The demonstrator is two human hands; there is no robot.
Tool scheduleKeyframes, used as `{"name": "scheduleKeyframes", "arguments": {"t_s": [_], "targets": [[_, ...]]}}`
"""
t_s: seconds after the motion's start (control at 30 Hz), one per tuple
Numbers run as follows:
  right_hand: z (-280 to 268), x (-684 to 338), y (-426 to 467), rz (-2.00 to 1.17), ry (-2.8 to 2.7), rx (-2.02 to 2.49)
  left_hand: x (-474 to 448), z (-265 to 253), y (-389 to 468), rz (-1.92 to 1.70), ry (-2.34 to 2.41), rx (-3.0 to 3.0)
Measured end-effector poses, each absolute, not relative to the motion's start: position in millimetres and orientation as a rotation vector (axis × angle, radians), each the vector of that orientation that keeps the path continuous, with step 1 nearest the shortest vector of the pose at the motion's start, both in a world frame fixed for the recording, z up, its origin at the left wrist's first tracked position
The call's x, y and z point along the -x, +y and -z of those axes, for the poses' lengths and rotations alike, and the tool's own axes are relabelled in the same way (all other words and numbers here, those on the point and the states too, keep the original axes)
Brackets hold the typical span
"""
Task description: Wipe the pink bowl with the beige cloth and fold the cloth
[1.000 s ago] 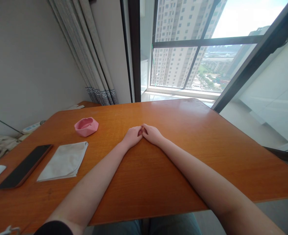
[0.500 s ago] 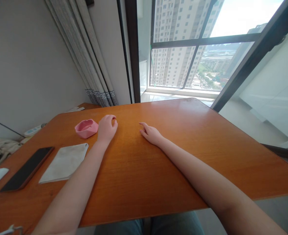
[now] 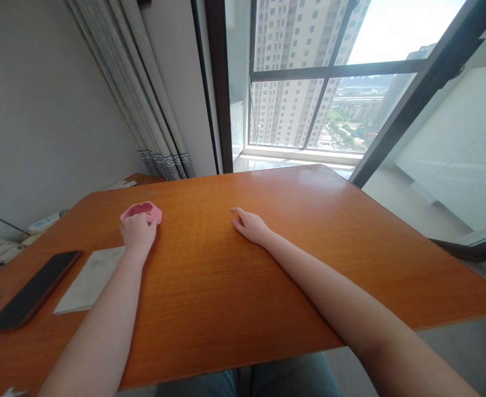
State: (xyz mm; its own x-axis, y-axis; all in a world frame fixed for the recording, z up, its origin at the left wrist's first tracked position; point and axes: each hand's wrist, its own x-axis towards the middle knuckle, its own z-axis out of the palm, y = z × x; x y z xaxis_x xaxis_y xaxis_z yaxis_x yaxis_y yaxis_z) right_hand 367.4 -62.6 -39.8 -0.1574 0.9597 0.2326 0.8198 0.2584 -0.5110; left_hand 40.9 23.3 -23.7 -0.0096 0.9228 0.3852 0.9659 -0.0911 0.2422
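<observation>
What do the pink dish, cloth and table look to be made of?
Pink dish: perhaps plastic or ceramic; evenly coloured, angular rim.
Cloth: probably fabric; pale, matte, flat-lying.
Table: wood or wood-look veneer, satin finish; fine grain and soft sheen.

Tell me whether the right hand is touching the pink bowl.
No, table shows between the right hand and the pink bowl, where the left hand is.
</observation>
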Motion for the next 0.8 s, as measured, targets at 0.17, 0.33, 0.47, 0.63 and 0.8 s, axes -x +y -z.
{"name": "scheduleKeyframes", "arguments": {"t_s": [0.17, 0.33, 0.47, 0.63, 0.8], "targets": [[47, -371, -55, -0.442, -1.787, 1.483, -100, 20, -2, 0.727, -1.716, 2.386], [53, -377, -45, -0.511, -1.508, 1.358, -178, 14, -42, 0.816, -1.369, 2.77], [52, -378, -44, -0.529, -1.444, 1.384, -202, 17, -58, 0.766, -1.234, 2.888], [49, -378, -47, -0.44, -1.524, 1.37, -206, 23, -65, 0.734, -1.175, 2.957], [49, -380, -48, -0.456, -1.509, 1.373, -196, 9, -65, 0.681, -1.086, 3.086]]}}
